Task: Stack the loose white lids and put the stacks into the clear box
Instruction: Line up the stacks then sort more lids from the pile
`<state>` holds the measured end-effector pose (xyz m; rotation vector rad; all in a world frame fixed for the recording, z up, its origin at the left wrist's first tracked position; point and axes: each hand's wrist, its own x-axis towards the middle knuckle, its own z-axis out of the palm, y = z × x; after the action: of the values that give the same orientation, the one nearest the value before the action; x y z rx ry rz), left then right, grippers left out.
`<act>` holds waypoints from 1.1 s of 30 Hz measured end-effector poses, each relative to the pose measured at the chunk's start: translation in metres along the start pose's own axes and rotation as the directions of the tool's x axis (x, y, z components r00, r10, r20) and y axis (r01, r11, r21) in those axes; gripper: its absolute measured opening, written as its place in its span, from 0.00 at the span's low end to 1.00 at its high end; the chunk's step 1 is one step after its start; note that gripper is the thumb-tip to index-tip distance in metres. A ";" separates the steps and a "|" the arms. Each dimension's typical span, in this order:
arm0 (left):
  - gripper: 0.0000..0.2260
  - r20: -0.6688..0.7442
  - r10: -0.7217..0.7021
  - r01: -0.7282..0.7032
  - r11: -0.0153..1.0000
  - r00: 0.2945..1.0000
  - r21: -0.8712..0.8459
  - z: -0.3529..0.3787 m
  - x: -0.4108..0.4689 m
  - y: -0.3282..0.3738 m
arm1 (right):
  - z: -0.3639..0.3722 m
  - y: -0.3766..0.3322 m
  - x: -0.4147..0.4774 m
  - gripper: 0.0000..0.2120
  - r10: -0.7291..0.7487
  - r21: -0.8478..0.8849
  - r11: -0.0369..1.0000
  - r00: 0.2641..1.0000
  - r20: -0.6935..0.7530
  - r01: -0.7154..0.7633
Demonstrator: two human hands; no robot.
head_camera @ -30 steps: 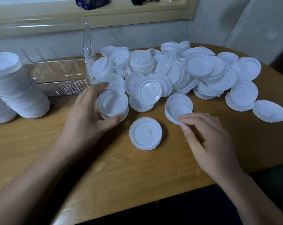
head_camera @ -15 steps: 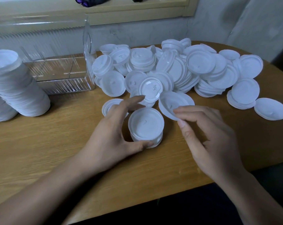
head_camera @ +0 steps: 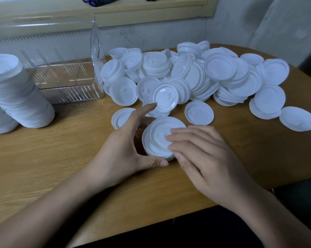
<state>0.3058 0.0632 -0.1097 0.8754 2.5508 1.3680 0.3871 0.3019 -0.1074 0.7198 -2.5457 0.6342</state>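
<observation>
Wooden table (head_camera: 61, 167) | centre: left hand (head_camera: 119, 158) curls round lid stack (head_camera: 158, 136) | right hand (head_camera: 210, 158) presses its top, fingers (head_camera: 185, 136) together | clear box (head_camera: 70, 95) upper left | press evenly, rims aligned

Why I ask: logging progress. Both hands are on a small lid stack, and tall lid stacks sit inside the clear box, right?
Not inside: the head view shows the tall lid stacks on the table beside the clear box. Left hand and right hand are on the small lid stack.
</observation>
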 end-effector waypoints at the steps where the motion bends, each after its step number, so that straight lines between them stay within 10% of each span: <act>1: 0.55 0.003 0.000 0.000 1.000 1.000 -0.009 0.000 0.000 0.000 | 0.002 0.000 0.001 0.06 -0.011 -0.003 1.000 0.999 0.036 0.011; 11: 0.54 0.061 0.043 -0.043 0.999 0.997 0.004 -0.005 0.001 -0.007 | 0.010 0.000 0.000 0.07 -0.023 0.012 1.000 0.991 0.135 0.022; 20: 0.24 -0.220 0.038 -0.024 0.997 0.975 0.067 -0.044 0.010 -0.022 | -0.008 0.039 0.004 0.10 0.130 -0.052 0.990 0.988 -0.079 -0.134; 33: 0.38 -0.190 -0.084 0.142 0.937 0.978 0.318 -0.040 0.017 -0.053 | 0.011 0.082 -0.002 0.08 0.319 -0.181 0.931 0.947 -0.018 -0.317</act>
<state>0.2549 0.0208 -0.1256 0.6612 2.9711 1.0420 0.3395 0.3595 -0.1423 0.2483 -2.7111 0.4874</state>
